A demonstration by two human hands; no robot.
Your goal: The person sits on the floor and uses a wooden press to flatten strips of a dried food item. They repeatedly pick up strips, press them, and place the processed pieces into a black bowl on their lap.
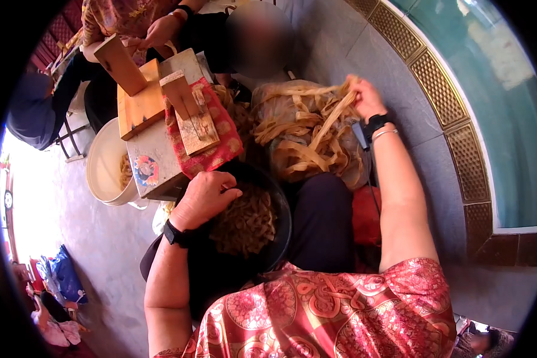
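My right hand (pixel 364 96) grips the ends of pale tan, leathery-looking strips (pixel 331 127), which trail down to a loose heap in a clear plastic bag (pixel 355 156). My left hand (pixel 208 197) hovers over a dark round basin (pixel 286 223) with its thumb and fingers curled and apart; nothing shows between them. Small curled brown pieces (pixel 246 223) lie in that basin. Just beyond my left hand, a wooden block with an upright board (pixel 197 134) rests on a red patterned cloth (pixel 228 129) at the corner of a low table (pixel 154 147).
A second wooden stand (pixel 141 107) is on the table, with a white bucket (pixel 100 165) beside it. Across sits a co-worker (pixel 129 22), hands together. Another person in dark clothing (pixel 33 107) is at the left. A tiled wall edge (pixel 438 94) curves along the right.
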